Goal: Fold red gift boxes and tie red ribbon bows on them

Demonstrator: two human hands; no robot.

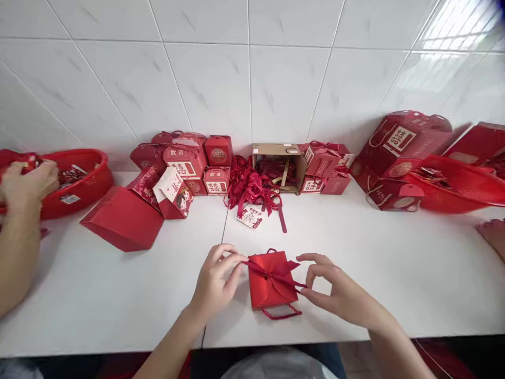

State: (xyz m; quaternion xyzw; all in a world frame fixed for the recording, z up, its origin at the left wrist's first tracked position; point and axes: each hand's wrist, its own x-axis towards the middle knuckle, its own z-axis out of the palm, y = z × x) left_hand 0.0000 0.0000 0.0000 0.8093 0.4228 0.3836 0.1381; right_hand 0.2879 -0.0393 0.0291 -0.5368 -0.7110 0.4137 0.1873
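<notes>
A small red gift box (258, 295) with a rope handle at its front lies on the white table before me. A dark red ribbon (270, 276) crosses its top, tied or looped near the middle. My left hand (219, 276) pinches the ribbon's left end at the box's upper left edge. On the other side, my right hand (329, 284) has thumb and finger closed on a ribbon tail, just off the box's right edge. The exact form of the knot is too small to tell.
Behind the box lie bunched red ribbons (248, 181) and an open cardboard box (278, 151). Several red gift boxes (183, 160) stand along the tiled wall. Red baskets (82, 184) sit at both sides. Another person's hand (29, 181) reaches into the left one; a further hand (493, 231) shows at right.
</notes>
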